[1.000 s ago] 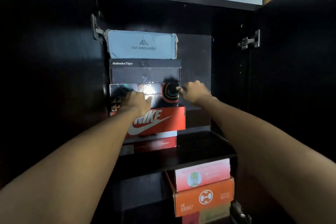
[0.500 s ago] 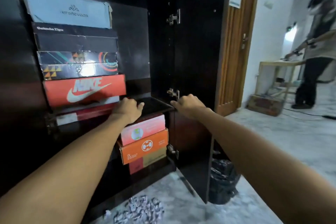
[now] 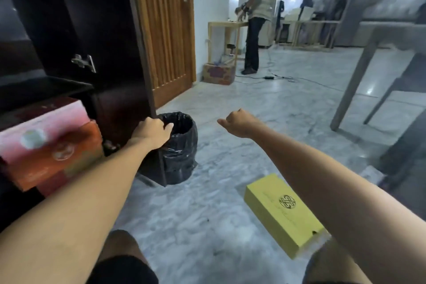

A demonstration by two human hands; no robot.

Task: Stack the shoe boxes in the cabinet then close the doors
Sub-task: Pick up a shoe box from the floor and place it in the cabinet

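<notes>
yellow box (image 3: pixel 284 211): lying flat on the marble floor (image 3: pixel 207 191), out in the open and well apart from the cabinet, partly tucked under the right forearm from this angle
boxes in the cabinet: a pink box (image 3: pixel 43 127) sits on top of an orange box (image 3: pixel 57 159), both on the lower level at the left, pretty blurry
cabinet door (image 3: pixel 99 37): dark wood, standing open, metal hinge (image 3: pixel 84 62) showing on the inside face
left hand (image 3: pixel 153 130): fingers curled over the outer edge of the open door, so it's gripping the door
right hand (image 3: pixel 237 122): up in the air over the floor, closed into a loose fist, nothing in it
bin (image 3: pixel 182 147): black bag-lined bin standing just beside the bottom corner of the door
background: wooden room door (image 3: pixel 166 30) behind the cabinet, another person (image 3: pixel 258 16) standing at a small table (image 3: pixel 227 27) far back, a cardboard box (image 3: pixel 219 74) on the floor near them
</notes>
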